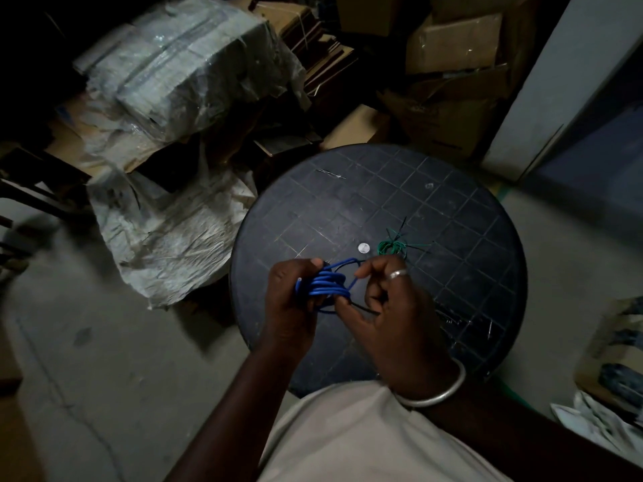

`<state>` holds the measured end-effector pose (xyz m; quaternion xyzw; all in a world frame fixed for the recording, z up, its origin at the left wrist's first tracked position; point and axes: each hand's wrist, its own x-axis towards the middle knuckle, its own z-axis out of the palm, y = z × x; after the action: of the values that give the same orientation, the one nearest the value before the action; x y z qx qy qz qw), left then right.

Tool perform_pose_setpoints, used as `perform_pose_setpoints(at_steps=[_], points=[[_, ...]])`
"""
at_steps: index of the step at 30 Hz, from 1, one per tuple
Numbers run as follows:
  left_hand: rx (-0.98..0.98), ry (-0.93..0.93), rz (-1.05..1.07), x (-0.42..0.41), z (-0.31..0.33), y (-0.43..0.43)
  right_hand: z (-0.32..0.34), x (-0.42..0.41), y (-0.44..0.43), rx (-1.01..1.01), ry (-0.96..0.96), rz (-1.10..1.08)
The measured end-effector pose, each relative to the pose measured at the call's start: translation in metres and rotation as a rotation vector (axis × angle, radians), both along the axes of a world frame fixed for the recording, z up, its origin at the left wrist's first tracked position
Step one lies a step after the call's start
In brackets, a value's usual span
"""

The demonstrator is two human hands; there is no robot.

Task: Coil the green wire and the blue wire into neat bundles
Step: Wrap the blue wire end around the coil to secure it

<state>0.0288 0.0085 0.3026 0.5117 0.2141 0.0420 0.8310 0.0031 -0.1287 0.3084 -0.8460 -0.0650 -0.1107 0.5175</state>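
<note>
The blue wire (327,285) is wound in several loops, held just above the near part of the round black table (348,203). My left hand (290,307) grips the left side of the loops. My right hand (389,307), with a ring and a bangle, pinches the wire's upper strand, and a thin black tie strand runs under its fingers. The green wire (391,247) lies on the table as a small coiled bundle with thin black ties sticking out, just beyond my right hand.
A small white disc (363,247) lies on the table left of the green wire. Plastic-wrapped bundles (181,71) and cardboard boxes (452,46) are stacked behind the table. A crumpled sheet (167,231) lies on the floor at left. Papers and a box (612,370) sit at right.
</note>
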Motion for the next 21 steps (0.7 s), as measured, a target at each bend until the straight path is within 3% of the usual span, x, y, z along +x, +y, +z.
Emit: perform_pose_setpoints(at_steps=[6,11,14,17,21], points=[[0.011,0.011,-0.022,-0.001,-0.002,0.003,0.000,0.003,-0.005,-0.069,0.054,0.002],[-0.036,-0.023,-0.007,-0.002,-0.006,0.011,-0.002,0.013,-0.010,-0.009,0.233,0.054],[-0.061,-0.016,0.033,-0.004,-0.011,0.014,-0.009,0.017,-0.009,0.127,0.342,0.056],[-0.090,0.008,0.088,-0.003,-0.010,0.011,-0.014,0.015,-0.008,0.234,0.344,0.028],[-0.067,0.043,0.148,0.001,-0.009,0.010,-0.015,0.010,-0.004,0.216,0.273,0.013]])
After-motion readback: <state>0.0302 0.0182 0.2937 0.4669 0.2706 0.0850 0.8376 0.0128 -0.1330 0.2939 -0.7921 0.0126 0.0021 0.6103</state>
